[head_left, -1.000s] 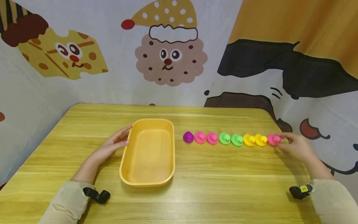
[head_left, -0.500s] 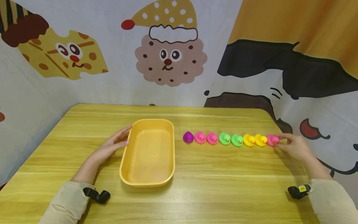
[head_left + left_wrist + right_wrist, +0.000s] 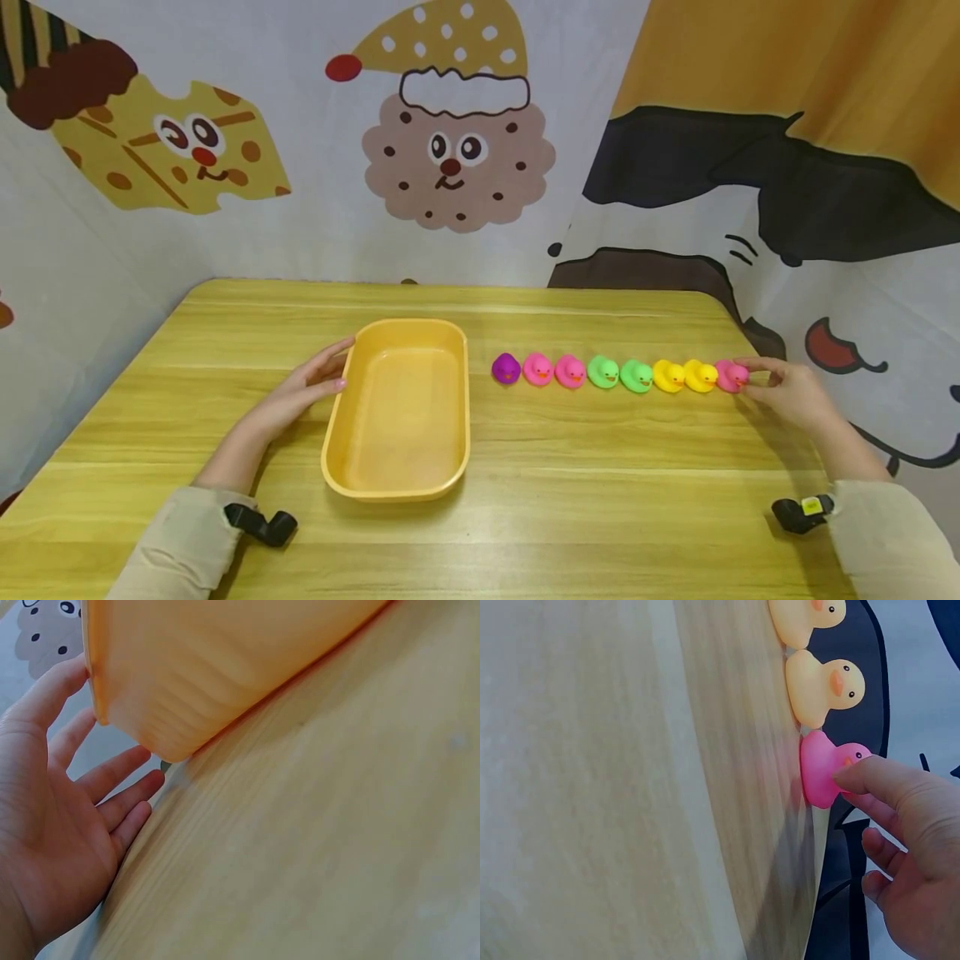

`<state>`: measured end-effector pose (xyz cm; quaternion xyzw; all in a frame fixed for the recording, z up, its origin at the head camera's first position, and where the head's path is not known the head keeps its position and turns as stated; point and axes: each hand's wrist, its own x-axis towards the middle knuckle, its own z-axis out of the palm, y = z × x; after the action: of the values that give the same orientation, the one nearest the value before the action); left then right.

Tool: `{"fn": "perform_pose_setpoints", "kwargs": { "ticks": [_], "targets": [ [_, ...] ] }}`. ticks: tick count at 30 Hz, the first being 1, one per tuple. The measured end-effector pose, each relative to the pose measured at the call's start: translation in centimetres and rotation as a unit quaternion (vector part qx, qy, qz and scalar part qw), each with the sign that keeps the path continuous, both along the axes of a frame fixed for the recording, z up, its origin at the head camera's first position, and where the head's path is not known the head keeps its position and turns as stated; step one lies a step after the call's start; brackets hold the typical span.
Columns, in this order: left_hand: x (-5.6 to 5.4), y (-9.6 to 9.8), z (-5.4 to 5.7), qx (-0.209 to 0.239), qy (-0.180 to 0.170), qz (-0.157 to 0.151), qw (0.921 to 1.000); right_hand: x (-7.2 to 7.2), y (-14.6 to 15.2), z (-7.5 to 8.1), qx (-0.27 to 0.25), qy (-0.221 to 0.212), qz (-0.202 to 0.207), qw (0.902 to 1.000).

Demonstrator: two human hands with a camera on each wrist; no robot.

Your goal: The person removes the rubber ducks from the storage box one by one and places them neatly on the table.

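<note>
My right hand (image 3: 798, 396) pinches a pink rubber duck (image 3: 730, 377) between thumb and forefinger at the right end of a row. In the right wrist view that pink duck (image 3: 821, 771) stands on the table against a yellow duck (image 3: 821, 691). Leftward along the row come yellow ducks (image 3: 700, 377), green ducks (image 3: 636, 377), more pink ducks (image 3: 570, 372) and a purple duck (image 3: 506, 369). My left hand (image 3: 303, 387) is at the left side of a yellow plastic tub (image 3: 405, 417). Its fingers are extended, with a fingertip at the rim in the left wrist view.
The wooden table (image 3: 570, 508) ends at a back edge close to a cloth (image 3: 300, 233) printed with cartoons. The tub sits left of the row, with a narrow gap between it and the purple duck. Dark wrist cameras are strapped at both sleeves.
The right hand has shifted slightly left with the pink duck, which is now snug against the yellow one. The left hand and tub stay where they were.
</note>
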<state>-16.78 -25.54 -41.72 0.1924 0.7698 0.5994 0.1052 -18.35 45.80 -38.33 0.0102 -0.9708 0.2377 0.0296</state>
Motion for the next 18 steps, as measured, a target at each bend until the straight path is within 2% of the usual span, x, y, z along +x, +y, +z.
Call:
{"fn": "perform_pose_setpoints", "kwargs": {
  "ticks": [12,15,18],
  "targets": [
    [0.0,-0.1,0.2,-0.011,-0.002,-0.005,0.9999,0.7,-0.5,1.5,0.010,0.000,0.015,0.9998],
    [0.1,-0.1,0.6,-0.014,-0.010,0.000,0.9999,0.6,-0.9,2.1,0.015,0.014,0.019,0.9996],
    [0.0,-0.3,1.1,-0.028,0.006,-0.003,0.9996,0.5,-1.4,2.6,0.024,0.036,0.021,0.9988]
  ]
}}
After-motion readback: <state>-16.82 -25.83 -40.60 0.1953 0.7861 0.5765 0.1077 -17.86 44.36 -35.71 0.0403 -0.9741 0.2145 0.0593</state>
